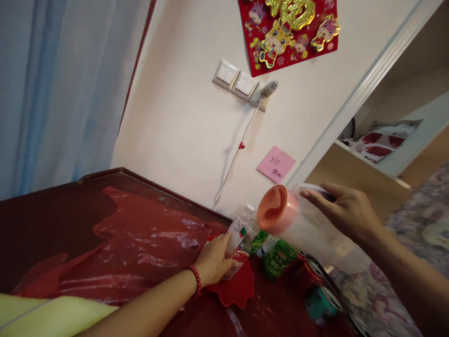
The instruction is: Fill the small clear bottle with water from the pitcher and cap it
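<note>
My right hand point(345, 213) grips the handle of a clear pitcher point(312, 234) with a peach-orange lid. The pitcher is tipped, its lid facing left. My left hand point(213, 262), with a red bead bracelet at the wrist, reaches over a red scalloped dish point(233, 288). Its thumb and fingers close about a container with a white and red label point(239, 262); its exact kind is unclear. A white packet face with green print point(236, 231) shows at the fingertips. Just behind stands a clear bottle with a white cap point(250, 210).
Green packages point(278, 257), a red can point(308, 276) and a teal can point(322, 304) line the right table edge. Thin red plastic sheet point(140, 234) covers part of the dark table point(45, 224). A cable point(233, 159) hangs from a wall socket; a pink note point(276, 164) is stuck nearby.
</note>
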{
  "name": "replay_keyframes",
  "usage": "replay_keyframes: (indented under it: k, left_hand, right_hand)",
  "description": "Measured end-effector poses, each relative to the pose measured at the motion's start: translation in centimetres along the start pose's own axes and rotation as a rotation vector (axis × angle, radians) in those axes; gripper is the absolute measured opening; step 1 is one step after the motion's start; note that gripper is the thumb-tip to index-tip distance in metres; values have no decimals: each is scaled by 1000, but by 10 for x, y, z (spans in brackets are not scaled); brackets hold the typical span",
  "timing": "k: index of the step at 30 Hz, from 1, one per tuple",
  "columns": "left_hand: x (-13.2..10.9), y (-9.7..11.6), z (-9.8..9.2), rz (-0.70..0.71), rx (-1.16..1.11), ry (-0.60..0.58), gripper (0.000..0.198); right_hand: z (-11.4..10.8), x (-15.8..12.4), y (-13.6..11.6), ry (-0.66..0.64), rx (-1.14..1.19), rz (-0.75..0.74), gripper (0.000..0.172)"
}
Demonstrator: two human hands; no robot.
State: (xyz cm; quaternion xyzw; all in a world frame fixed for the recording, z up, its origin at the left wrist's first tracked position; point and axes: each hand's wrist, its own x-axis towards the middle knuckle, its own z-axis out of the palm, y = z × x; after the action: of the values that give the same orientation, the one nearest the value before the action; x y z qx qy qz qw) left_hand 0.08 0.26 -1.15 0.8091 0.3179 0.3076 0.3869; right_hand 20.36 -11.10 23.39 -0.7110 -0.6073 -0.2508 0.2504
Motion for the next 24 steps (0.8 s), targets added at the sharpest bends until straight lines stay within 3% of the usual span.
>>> replay_keyframes:
  k: [24]
  left_hand:
    - [0,2,-1,-18,11,-8,56]
  right_hand:
    - [1,0,0,10,2,-27,60]
